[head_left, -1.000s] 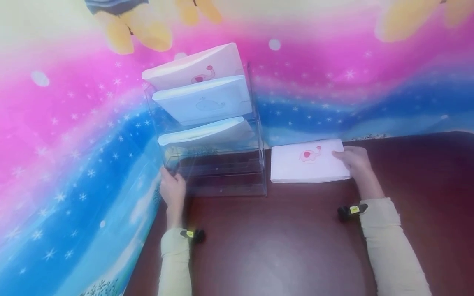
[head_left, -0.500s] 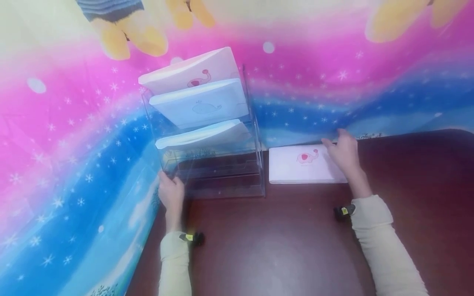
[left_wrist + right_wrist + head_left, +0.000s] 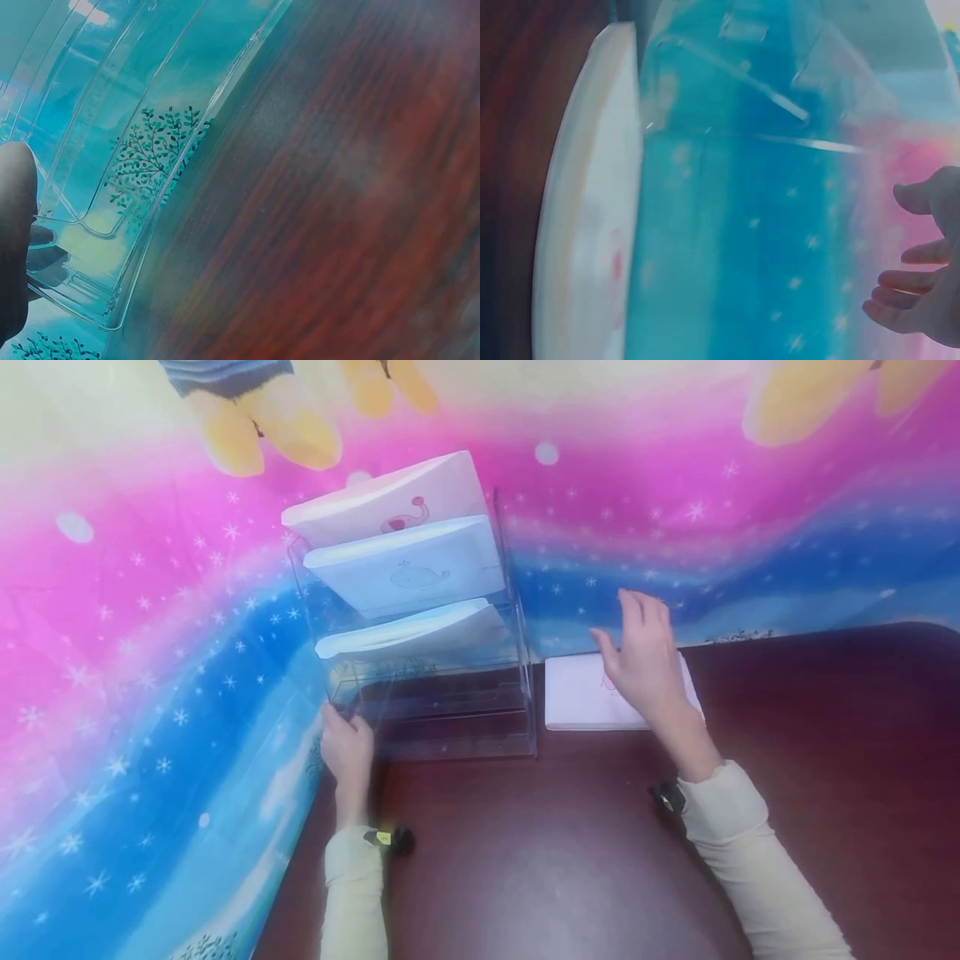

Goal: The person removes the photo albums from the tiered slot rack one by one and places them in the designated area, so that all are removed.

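A clear tiered rack (image 3: 480, 745) stands on the table. My left hand (image 3: 347, 750) grips its left side panel near the bottom; in the left wrist view the thumb (image 3: 15, 225) lies on the near side and fingertips show through the plastic. My right hand (image 3: 647, 664) is raised with fingers spread, holding nothing, over a flat white booklet-like item with a red elephant print (image 3: 573, 703). That item lies on the table right of the rack, partly hidden by the hand. In the right wrist view its thick, layered edge (image 3: 562, 225) shows.
The rack's upper tiers bear similar white items: an elephant-printed one (image 3: 442, 489) on top, a whale-printed one (image 3: 420, 568) below, then a plain-looking one (image 3: 420, 631). A pink and blue patterned backdrop (image 3: 187, 635) rises behind and left of the dark wooden table (image 3: 540, 860).
My right hand has let go of the elephant-printed item's right edge, lifted and moved left above it. The left hand keeps its hold on the rack.
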A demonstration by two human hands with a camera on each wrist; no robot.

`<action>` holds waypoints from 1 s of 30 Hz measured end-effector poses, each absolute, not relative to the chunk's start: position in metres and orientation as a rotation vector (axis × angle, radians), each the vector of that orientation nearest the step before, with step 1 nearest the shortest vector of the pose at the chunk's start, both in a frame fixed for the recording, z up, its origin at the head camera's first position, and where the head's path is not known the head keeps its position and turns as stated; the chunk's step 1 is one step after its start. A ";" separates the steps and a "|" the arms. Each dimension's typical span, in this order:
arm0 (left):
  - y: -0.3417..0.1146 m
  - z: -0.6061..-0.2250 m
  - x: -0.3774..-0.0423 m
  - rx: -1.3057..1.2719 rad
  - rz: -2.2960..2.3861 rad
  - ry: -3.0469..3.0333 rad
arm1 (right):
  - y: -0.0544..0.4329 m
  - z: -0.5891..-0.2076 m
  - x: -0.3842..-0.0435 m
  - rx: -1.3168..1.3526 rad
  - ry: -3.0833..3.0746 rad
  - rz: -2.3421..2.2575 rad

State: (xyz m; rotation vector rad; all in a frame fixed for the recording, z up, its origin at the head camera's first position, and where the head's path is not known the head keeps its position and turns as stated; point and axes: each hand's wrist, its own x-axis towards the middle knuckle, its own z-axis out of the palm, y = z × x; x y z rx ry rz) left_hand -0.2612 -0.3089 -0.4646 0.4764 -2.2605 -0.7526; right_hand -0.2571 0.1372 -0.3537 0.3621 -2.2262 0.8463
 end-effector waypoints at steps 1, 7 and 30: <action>-0.309 -0.465 -0.262 0.475 -0.751 -2.262 | 0.132 -0.352 -0.257 0.399 -2.184 0.828; -0.306 -0.463 -0.264 0.473 -0.751 -2.265 | 0.104 -0.344 -0.256 0.624 -1.943 0.794; -0.307 -0.465 -0.260 0.505 -0.738 -2.257 | 0.035 -0.339 -0.253 0.762 -1.861 1.149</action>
